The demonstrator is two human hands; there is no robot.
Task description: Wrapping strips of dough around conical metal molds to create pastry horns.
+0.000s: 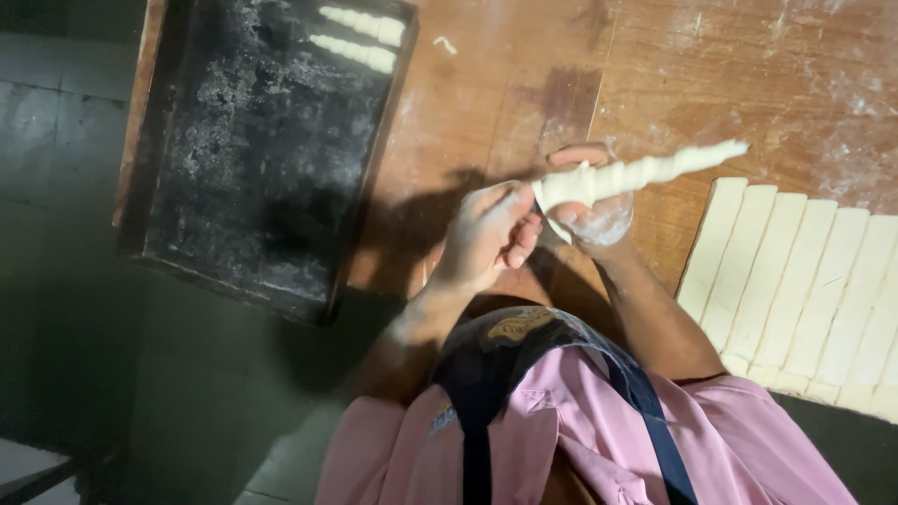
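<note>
Above the wooden table [524, 84], both hands grasp one twisted dough stick [645, 173]: left hand [491, 234] pinches its thick end, right hand [589, 210] cups beneath — seemingly to keep the spiral from sagging. Right of the hands lie cut dough strips [795, 281]; left, a floured baking tray [253, 150] holds two finished twists [360, 37].

Bare wooden table [486, 84] lies open in the upper middle of the frame, between the dark floured tray [253, 159] at upper left and the cut dough strips [795, 281] at right, so I could pass a hand there. The tray's raised rim blocks a low sweep leftward, and two rolled dough pieces [360, 37] fill its top corner. My left hand [486, 234] and right hand [589, 206] crowd the centre around the twisted dough roll [645, 173].
</note>
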